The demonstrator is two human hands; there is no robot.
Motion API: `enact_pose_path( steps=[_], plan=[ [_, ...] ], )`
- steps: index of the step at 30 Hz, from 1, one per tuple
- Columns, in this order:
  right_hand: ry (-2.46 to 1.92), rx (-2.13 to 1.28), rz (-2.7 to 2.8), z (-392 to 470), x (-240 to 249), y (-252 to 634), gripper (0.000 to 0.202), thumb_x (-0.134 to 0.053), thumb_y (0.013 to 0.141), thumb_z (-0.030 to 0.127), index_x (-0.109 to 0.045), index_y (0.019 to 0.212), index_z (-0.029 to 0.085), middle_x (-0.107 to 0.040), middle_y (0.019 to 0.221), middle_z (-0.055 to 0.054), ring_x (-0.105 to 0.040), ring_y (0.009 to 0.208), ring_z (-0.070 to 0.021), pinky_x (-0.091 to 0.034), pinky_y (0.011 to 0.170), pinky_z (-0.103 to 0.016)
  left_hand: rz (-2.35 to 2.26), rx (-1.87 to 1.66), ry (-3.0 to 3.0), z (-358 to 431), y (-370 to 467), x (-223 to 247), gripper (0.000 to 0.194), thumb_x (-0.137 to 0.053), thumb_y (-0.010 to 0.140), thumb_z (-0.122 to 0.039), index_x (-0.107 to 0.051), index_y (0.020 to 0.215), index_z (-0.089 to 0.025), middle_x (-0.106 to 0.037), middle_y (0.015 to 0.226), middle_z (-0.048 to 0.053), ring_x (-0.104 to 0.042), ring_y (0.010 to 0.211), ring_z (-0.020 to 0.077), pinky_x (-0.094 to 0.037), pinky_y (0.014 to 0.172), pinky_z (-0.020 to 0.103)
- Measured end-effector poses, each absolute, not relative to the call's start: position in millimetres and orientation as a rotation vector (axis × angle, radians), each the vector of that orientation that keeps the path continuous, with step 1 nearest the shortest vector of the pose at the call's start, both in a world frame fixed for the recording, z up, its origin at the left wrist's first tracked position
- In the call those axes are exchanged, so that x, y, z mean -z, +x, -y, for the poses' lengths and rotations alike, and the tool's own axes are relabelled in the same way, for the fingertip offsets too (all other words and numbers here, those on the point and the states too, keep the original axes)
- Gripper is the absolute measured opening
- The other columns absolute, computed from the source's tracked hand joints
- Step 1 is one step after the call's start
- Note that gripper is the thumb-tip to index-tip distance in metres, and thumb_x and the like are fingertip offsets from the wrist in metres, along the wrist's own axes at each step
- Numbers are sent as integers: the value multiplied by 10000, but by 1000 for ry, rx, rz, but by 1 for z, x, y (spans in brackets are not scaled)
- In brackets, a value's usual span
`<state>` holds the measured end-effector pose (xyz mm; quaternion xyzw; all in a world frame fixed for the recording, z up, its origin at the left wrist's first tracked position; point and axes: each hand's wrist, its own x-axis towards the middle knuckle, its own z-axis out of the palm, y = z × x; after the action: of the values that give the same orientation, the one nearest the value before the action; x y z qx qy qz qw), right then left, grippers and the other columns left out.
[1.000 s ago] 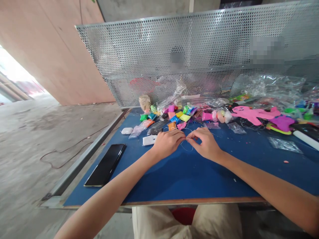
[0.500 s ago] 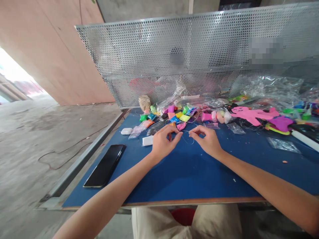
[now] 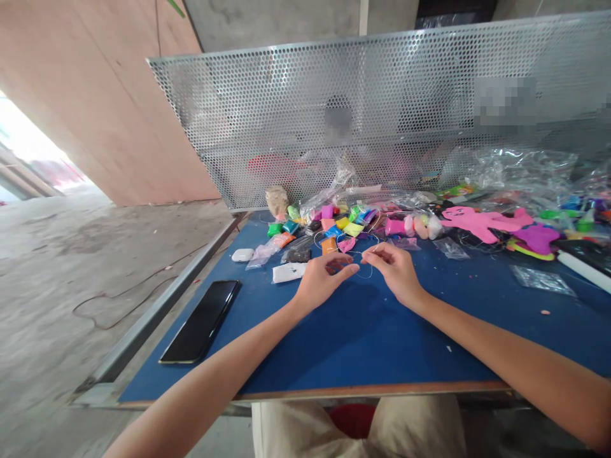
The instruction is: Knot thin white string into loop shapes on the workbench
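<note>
Thin pale thread (image 3: 365,276) loops between my hands above the blue table (image 3: 334,350). My right hand (image 3: 394,267) pinches the thread between thumb and fingertips. Just left of it, my left hand (image 3: 327,278) has its thumb and fingers apart, with nothing visible between them. Beyond my hands lie a small pink piece (image 3: 347,244) and an orange packet (image 3: 328,246), among several colourful packets. A white packet (image 3: 287,272) lies beside my left hand.
A black phone (image 3: 200,321) and a white case (image 3: 242,255) lie at the left. A perforated metal panel (image 3: 305,95) stands behind the packets. A pink figure (image 3: 482,222), plastic bags and a purple piece (image 3: 537,236) are at the right.
My left hand has moved slightly right and toward me, and its pinch has opened. The orange and white packets show more now. My right hand keeps its pinch.
</note>
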<state>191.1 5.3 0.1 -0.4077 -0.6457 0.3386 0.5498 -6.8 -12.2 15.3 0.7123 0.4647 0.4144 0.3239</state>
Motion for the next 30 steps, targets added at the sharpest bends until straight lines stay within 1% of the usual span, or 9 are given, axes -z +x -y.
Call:
enact_pose_path(
  steps=[3,7,10,12,16,20,23,26,30],
  plan=[
    [-925,-916,1471,-5,3,188,193,-684,849,406,-686,812,218,-727,833,-46,-665,802,-218,-501,728,-326,-1011,-1027,1744,8,-5,-11,394,-689,861,-443,-666,1183,-218,-744,1091,70,-707,972,205,-558,860,330],
    [-915,-1009,1446,-5,4,186,158,-681,833,365,-698,816,209,-721,818,-40,-667,807,-207,-500,739,-313,-1147,-1045,1909,3,-7,-5,363,-617,906,-464,-689,1164,-218,-731,1014,63,-693,881,192,-569,802,326],
    [-927,-1045,1485,-6,4,186,157,-664,837,354,-696,814,202,-726,815,-38,-656,803,-199,-490,739,-308,-1199,-1105,2032,2,-9,-4,328,-599,921,-416,-688,1170,-222,-691,1138,76,-679,961,193,-566,831,314],
    [-942,-1070,1533,-6,5,187,168,-648,845,354,-700,825,196,-730,813,-39,-636,763,-186,-472,689,-294,-1189,-1084,2075,1,-10,-5,296,-572,935,-351,-679,1176,-218,-697,1149,69,-681,986,184,-561,849,298],
    [-965,-1118,1611,-6,5,188,176,-629,851,333,-721,890,189,-735,789,-36,-578,643,-154,-423,589,-276,-1219,-949,2175,3,-10,-9,260,-525,926,-231,-694,1123,-212,-746,1033,28,-698,867,152,-545,809,263],
    [-940,-1123,1686,-6,3,190,200,-641,860,368,-721,877,185,-731,767,-38,-571,596,-145,-419,542,-266,-1347,-898,2320,5,-12,-16,253,-547,885,-206,-723,1064,-233,-751,1010,11,-682,852,162,-520,784,267],
    [-917,-1131,1708,-6,3,191,231,-656,862,408,-714,856,184,-733,774,-44,-586,574,-141,-462,536,-264,-1402,-889,2337,6,-13,-19,233,-588,859,-232,-742,1033,-245,-752,998,9,-667,826,164,-511,754,268],
    [-891,-1142,1682,-7,3,192,254,-668,861,425,-708,863,174,-732,784,-56,-654,619,-163,-543,593,-285,-1344,-925,2197,5,-13,-17,242,-609,823,-190,-748,1016,-234,-759,946,1,-660,764,146,-512,736,260],
    [-865,-1157,1618,-8,4,191,284,-677,864,440,-692,891,158,-740,811,-74,-720,677,-201,-609,666,-334,-1192,-1003,1810,1,-14,-10,217,-682,821,-267,-732,1011,-175,-771,956,55,-709,839,180,-533,772,278]
  ],
)
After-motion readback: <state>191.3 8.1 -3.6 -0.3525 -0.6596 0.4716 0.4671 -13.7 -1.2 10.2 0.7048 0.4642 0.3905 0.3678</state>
